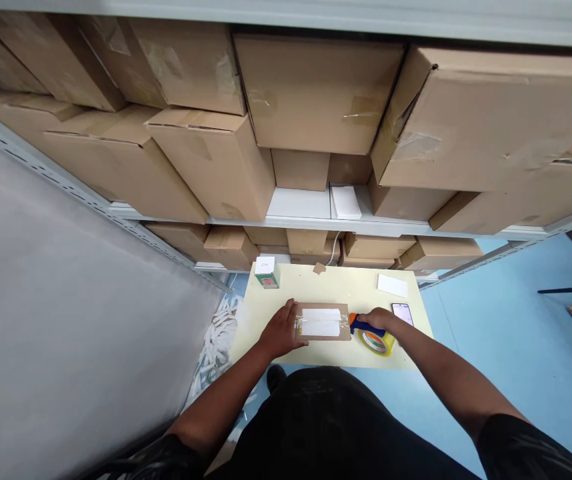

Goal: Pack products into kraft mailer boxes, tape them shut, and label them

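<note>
A small flat cardboard parcel (322, 323) with a white label and clear tape across its top lies on a pale yellow table (346, 287). My left hand (281, 328) rests against the parcel's left end, fingers curled over its edge. My right hand (377, 321) grips the blue handle of a tape dispenser (373, 335) with a yellow roll, its orange head touching the parcel's right end.
On the table stand a small white and green box (266, 273), a white card (393, 285), a phone (403, 313) and a cardboard scrap (319, 268). Metal shelves (316, 223) stacked with cardboard boxes rise behind. White strips litter the floor (219, 333) at left.
</note>
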Motion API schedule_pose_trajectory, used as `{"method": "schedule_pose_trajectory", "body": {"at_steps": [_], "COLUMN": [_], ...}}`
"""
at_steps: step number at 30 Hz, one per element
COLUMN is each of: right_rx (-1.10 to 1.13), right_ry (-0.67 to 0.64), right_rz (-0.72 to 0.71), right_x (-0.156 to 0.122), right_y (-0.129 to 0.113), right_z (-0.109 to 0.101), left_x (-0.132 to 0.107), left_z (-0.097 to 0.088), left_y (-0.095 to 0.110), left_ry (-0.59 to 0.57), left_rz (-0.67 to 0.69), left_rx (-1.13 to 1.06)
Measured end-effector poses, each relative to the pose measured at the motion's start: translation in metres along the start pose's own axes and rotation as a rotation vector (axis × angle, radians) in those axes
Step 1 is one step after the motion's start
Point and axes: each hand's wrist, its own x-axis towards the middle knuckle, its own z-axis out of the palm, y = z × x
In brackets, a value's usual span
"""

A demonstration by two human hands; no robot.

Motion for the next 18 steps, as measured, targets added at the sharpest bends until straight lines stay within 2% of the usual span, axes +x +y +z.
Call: {"method": "schedule_pose_trajectory", "body": {"at_steps": [3, 5, 9, 12, 14, 18], "right_rx": [0.211, 0.275, 0.028, -0.031, 0.011, 0.143], "right_ry": [-0.051, -0.071, -0.004, 0.002, 0.011, 0.117], "right_rz": [0.035, 0.054, 0.106, 0.121, 0.104, 0.128], "right_x": [0.002, 0.002, -0.001, -0.009, -0.018, -0.036], "right_y": [0.012, 0.019, 0.021, 0.024, 0.034, 0.056], "right_z": [0.025, 0.039, 0.06, 0.067, 0.068, 0.072], "left_x": [-0.008, -0.012, -0.017, -0.02, -0.021, -0.023], "left_z": [0.003, 0.007, 0.016, 0.017, 0.016, 0.013], "left_y": [-0.006, -0.009, -0.009, -0.009, -0.01, -0.01], "left_ry": [0.007, 0.001, -0.018, -0.007, 0.008, -0.007], "left_rz": [-0.013, 0.004, 0.041, 0.046, 0.039, 0.03], "left_rx": [-0.035, -0.05, -0.076, -0.087, -0.086, -0.069]}}
